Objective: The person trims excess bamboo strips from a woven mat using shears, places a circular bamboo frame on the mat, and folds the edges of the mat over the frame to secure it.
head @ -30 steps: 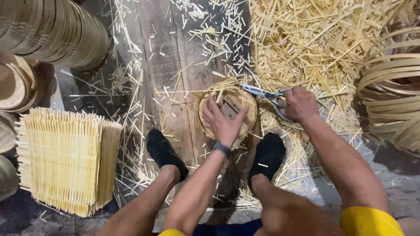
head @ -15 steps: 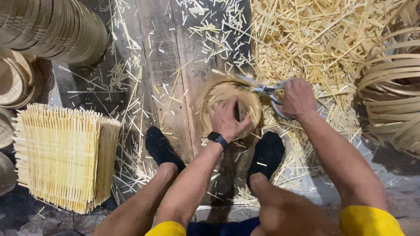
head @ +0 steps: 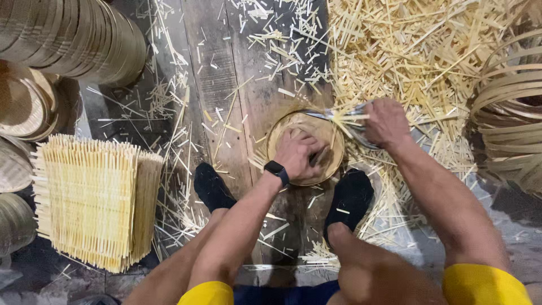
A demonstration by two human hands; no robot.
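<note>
The floor (head: 226, 85) is dark, worn planks, strewn with pale bamboo offcuts that thicken into a deep heap (head: 406, 51) at upper right. A stack of round rims (head: 73, 39) lies on its side at upper left, with shallow woven trays (head: 22, 107) below it, and a square pile of slat mats (head: 93, 200) sits at left. Loose bamboo hoops (head: 508, 107) crowd the right edge. Two feet in black socks (head: 212, 186) rest on the planks, and between them lies a round basket (head: 324, 164). The left hand (head: 296, 152), a dark watch (head: 276, 171) on its wrist, presses fingers-down inside the basket, holding it flat. The right hand (head: 385, 121) is clenched around shears (head: 344, 116) at the basket's upper right rim, the blades among slat ends sticking out there. Compared with half a second earlier, the left hand sits a little further left in the basket, and the right hand has closed in nearer the rim.
</note>
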